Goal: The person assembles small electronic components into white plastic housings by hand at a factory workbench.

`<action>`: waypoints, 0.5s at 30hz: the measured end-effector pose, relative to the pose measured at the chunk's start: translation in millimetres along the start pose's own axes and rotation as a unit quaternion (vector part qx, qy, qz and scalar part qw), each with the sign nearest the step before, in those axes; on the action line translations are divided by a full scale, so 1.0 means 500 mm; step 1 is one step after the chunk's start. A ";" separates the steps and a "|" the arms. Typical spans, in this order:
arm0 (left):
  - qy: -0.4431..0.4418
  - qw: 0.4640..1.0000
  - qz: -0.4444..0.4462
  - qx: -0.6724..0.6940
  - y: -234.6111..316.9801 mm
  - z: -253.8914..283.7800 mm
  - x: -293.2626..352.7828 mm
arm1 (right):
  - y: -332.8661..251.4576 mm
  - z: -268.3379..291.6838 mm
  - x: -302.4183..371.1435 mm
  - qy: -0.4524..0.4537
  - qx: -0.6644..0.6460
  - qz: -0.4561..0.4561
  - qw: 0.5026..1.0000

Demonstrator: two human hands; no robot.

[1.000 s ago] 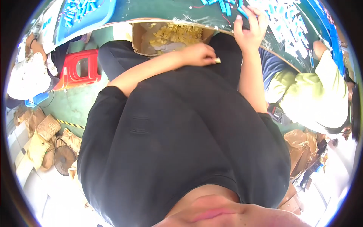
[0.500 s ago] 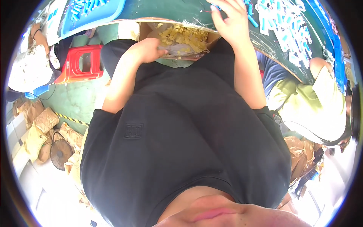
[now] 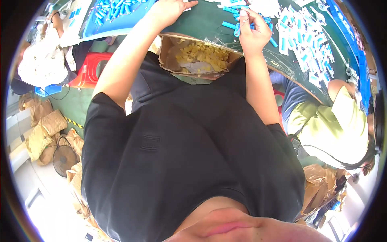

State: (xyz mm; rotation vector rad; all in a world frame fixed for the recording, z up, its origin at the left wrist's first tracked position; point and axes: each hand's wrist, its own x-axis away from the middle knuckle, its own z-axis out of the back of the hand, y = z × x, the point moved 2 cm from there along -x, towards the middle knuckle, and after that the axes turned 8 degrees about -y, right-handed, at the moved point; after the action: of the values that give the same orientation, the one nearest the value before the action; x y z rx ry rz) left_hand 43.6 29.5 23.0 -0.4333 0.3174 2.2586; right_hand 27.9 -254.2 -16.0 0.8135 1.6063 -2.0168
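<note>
My left hand reaches over the green table, its index finger stretched to the right. A small white piece shows under its fingertips; whether it is gripped I cannot see. My right hand is closed in a pinch, thumb against forefinger, on what looks like a blue cylinder with thin wires, mostly covered by the fingers. Around that hand lies a loose pile of similar blue cylinders. Farther right, many blue cylinders on white pieces are spread over the table.
A blue tray of blue cylinders stands at the left. Below the table edge, a cardboard box holds yellow scraps. A red stool is at the left. Co-workers sit on both sides, one in a yellow-green top.
My left hand has risen from beside the yellow scraps to the tabletop. My right hand has come down and turned into a pinch over the blue pile. The view has shifted slightly.
</note>
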 end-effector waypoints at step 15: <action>-0.009 0.993 0.109 0.041 0.131 0.015 0.103 | -0.039 -0.034 0.011 -0.151 0.162 0.028 0.975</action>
State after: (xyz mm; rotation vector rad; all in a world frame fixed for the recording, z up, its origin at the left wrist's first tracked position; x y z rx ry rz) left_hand -39.6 24.1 14.8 -0.3490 0.4665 2.4496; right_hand 14.1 -233.2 -8.3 0.6136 1.0942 -2.2660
